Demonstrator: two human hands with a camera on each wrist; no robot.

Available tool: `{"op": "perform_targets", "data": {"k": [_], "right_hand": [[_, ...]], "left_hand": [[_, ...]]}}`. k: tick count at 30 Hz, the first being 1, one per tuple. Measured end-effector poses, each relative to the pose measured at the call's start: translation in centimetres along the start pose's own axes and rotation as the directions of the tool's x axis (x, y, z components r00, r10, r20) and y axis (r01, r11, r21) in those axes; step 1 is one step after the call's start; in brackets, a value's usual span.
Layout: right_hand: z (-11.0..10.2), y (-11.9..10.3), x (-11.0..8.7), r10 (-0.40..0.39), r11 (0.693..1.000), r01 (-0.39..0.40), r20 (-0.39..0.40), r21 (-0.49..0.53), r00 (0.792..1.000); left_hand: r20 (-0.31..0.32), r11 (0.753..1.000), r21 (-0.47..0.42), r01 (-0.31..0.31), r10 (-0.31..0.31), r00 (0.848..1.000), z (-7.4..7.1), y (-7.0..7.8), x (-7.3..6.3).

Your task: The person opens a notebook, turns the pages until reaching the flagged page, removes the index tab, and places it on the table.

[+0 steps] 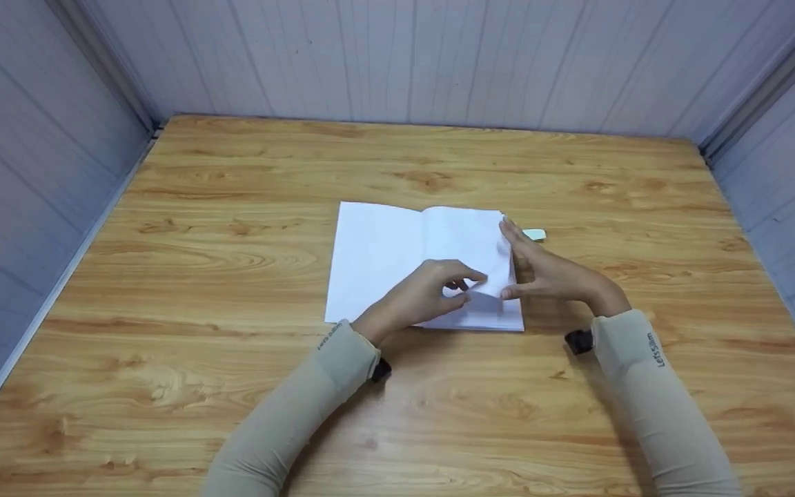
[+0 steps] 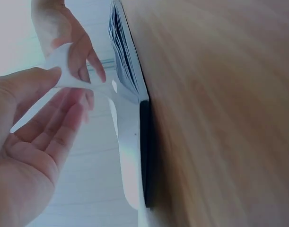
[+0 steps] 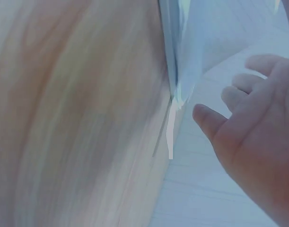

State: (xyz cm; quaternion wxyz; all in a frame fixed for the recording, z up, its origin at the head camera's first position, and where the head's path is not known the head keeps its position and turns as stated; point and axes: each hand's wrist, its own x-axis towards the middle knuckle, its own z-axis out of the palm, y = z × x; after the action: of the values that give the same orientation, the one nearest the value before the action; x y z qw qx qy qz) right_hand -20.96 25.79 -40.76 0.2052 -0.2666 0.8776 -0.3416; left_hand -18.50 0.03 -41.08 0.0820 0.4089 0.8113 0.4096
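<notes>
An open notebook [image 1: 380,259] with blank white pages lies on the table. Its right-hand page [image 1: 463,231] is lifted and bent up at the near corner. Over that corner, my left hand [image 1: 425,293] pinches the page between thumb and fingers; the left wrist view shows the curled sheet [image 2: 65,64] at the fingertips. My right hand [image 1: 553,273] is at the right edge of the notebook, fingers spread and loosely bent, with fingertips right at the page edge. In the right wrist view its fingers [image 3: 248,85] hold nothing. Beneath the lifted sheet, more pages [image 2: 123,56] show.
A small pale tab [image 1: 534,235] sticks out past the notebook's right edge. The wood-grain table [image 1: 246,186] is bordered by white panel walls [image 1: 370,62] at the back and both sides. Black wrist cameras [image 1: 579,342] hang below the sleeves.
</notes>
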Motion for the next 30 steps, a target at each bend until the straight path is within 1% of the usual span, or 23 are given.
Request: {"op": "perform_targets", "data": {"k": [4,7,9,13,16,19,22,25,27,30], "right_hand": [[-0.2,0.2,-0.3,0.021,0.999,-0.02,-0.053,0.03,0.998],[-0.3,0.4,-0.6,0.038,0.999,-0.035,-0.074,0.04,0.997],[-0.3,0.4,-0.8,0.046,0.998,-0.042,-0.085,0.049,0.995],[-0.1,0.8,-1.1,0.037,0.998,-0.032,-0.095,0.056,0.995],[0.2,1.2,-1.1,0.025,0.998,-0.02,-0.08,0.064,0.996],[0.7,1.4,-0.8,0.017,0.999,-0.014,-0.053,0.047,0.998],[0.9,1.4,-0.5,0.019,1.0,-0.019,-0.026,0.016,0.999],[0.9,1.2,-0.4,0.035,0.999,-0.035,-0.007,0.006,0.999],[0.8,1.1,-0.4,0.051,0.999,-0.051,0.004,0.008,0.999],[0.6,0.9,-0.4,0.065,0.998,-0.065,0.015,-0.015,0.998]], "left_hand": [[-0.052,1.0,-0.017,-0.018,0.017,0.998,-0.1,0.1,-0.3],[-0.111,0.999,-0.029,-0.019,0.015,0.994,-0.3,0.4,-0.5],[-0.153,0.999,-0.032,-0.025,0.02,0.988,-0.5,0.5,-0.7],[-0.238,0.998,-0.047,-0.046,0.033,0.971,-0.9,0.5,-1.2],[-0.292,0.997,-0.064,-0.047,0.027,0.956,-1.4,0.4,-1.7],[-0.33,0.997,-0.066,-0.042,0.018,0.944,-2.1,0.3,-2.4],[-0.369,0.997,-0.055,-0.053,0.029,0.929,-3.1,0.1,-3.0],[-0.404,0.997,-0.039,-0.062,0.041,0.914,-4.2,-0.1,-3.6],[-0.425,0.998,-0.035,-0.051,0.032,0.904,-5.0,-0.2,-3.9],[-0.44,0.998,-0.053,-0.035,0.008,0.898,-5.9,-0.3,-4.4]]}}
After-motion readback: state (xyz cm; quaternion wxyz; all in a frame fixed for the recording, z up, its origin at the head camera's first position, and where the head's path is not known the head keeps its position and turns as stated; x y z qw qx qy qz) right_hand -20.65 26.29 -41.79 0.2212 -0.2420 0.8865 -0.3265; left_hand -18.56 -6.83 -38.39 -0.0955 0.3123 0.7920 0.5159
